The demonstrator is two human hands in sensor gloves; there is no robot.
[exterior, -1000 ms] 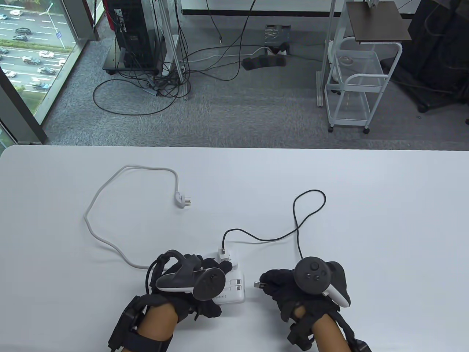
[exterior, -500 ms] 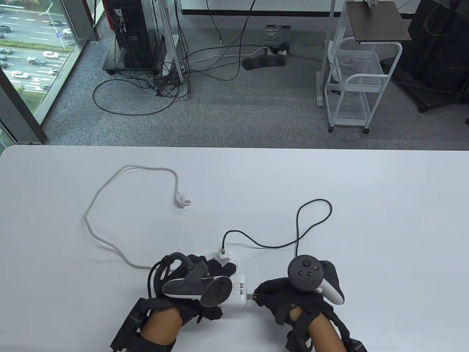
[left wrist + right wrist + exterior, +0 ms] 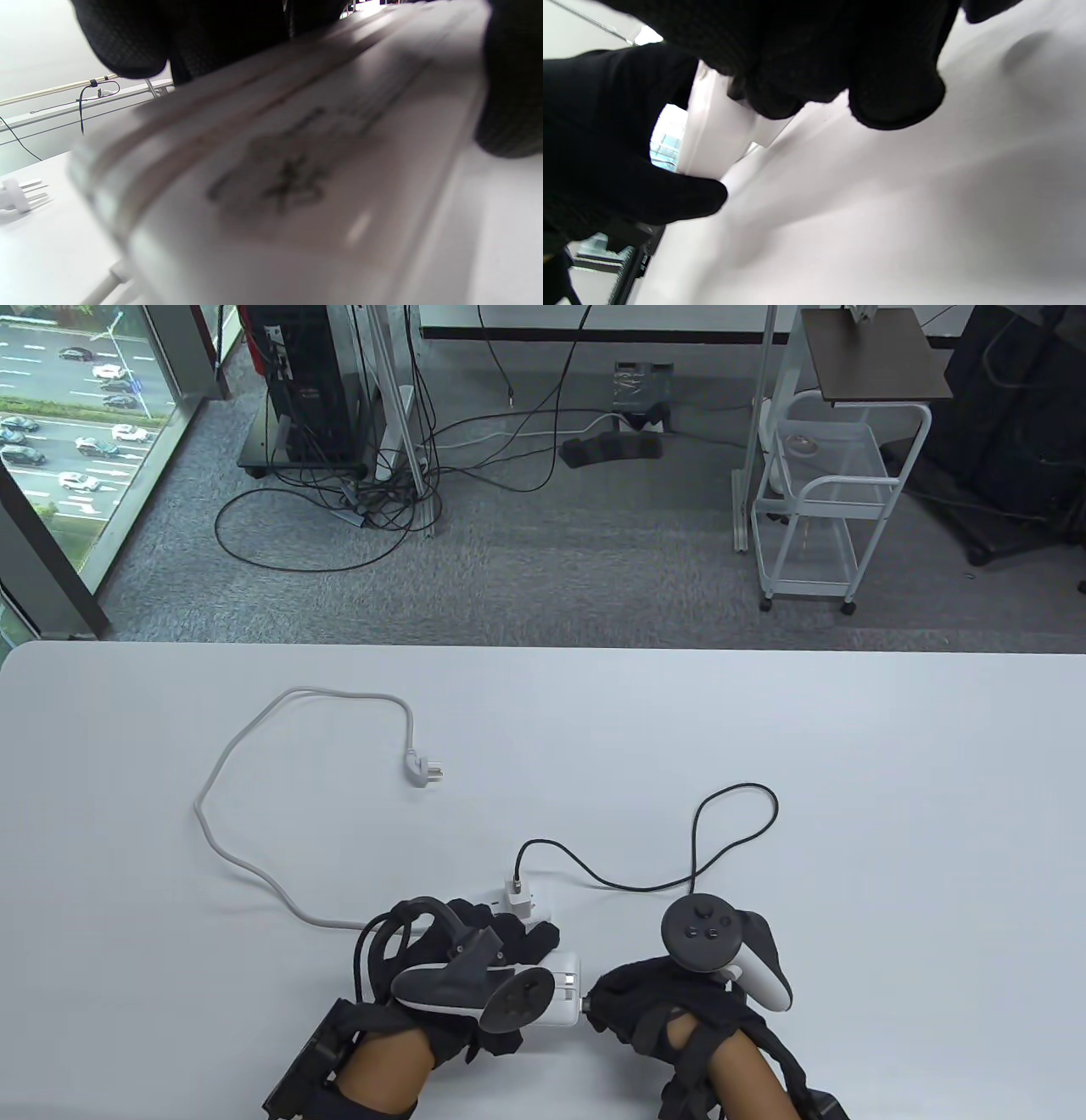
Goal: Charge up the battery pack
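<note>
I have the white battery pack (image 3: 562,1003) gripped in my left hand (image 3: 475,976), lifted just off the desk (image 3: 891,814). My right hand (image 3: 670,1001) pinches the black cable's plug (image 3: 584,1006) between its fingers (image 3: 604,994), its tip touching the pack's near end. The pack looks rigid, smooth and probably slippery, so I'd clamp its long sides. The cable (image 3: 645,886) is limp; hold the plug body.
</note>
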